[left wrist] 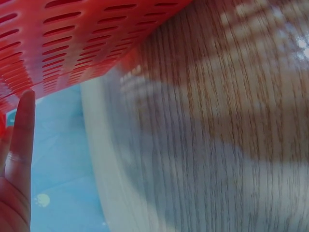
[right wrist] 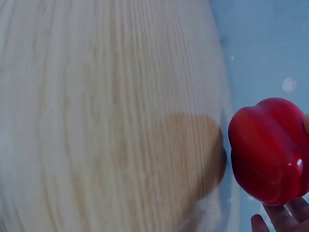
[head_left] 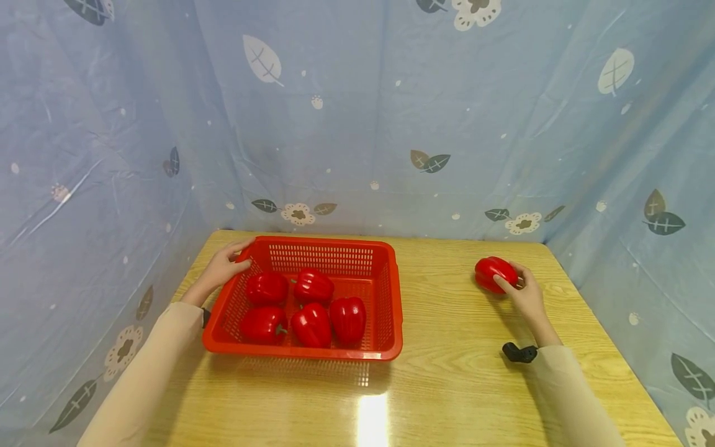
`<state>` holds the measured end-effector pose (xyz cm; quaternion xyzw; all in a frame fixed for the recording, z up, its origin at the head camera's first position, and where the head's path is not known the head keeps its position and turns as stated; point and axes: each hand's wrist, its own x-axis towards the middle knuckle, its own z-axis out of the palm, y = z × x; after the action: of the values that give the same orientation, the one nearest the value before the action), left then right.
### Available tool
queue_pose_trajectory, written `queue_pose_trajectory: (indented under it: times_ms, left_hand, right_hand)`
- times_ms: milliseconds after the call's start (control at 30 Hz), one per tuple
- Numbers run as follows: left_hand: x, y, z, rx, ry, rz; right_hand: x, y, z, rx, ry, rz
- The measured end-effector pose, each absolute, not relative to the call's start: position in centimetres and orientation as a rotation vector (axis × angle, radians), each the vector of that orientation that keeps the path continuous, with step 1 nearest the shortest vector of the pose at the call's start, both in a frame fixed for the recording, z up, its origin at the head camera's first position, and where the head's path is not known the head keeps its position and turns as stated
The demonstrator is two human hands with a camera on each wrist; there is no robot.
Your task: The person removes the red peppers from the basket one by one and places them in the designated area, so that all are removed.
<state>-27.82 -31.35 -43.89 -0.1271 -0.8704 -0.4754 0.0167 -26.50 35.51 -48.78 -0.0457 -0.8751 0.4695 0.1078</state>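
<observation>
A red plastic basket [head_left: 357, 354] with slotted walls stands on the left part of the table. Several red bell peppers [head_left: 313, 324] lie inside it, some with green stems showing. My left hand [head_left: 220, 267] grips the basket's left rim, thumb over the edge; the left wrist view shows a finger [left wrist: 23, 140] along the outer wall. Over at the table's right side, my right hand [head_left: 525, 295] holds another red bell pepper [head_left: 494, 275] between thumb and fingers. That pepper [right wrist: 268, 150] appears raised off the wood, its shadow apart from it in the right wrist view.
The wooden table [head_left: 447, 385] extends between the basket and the right hand. Blue patterned curtains [head_left: 357, 124] hang close behind and along both sides. A black wrist-worn piece [head_left: 519, 353] sticks out by the right sleeve.
</observation>
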Motion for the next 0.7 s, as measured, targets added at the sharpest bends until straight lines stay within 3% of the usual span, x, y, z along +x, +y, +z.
queue_pose_trajectory:
  times_ms: [267,700]
  left_hand:
    - [-26.0,-29.9,-41.6,-0.4,-2.711,-1.452]
    - [-26.2,-29.9,-41.7,-0.426,-2.692,-1.489]
  right_hand:
    - [-26.4,36.3,-49.0,-0.149,-2.552,1.396]
    - [-26.0,37.1,-49.0,-0.215,-2.567,1.394]
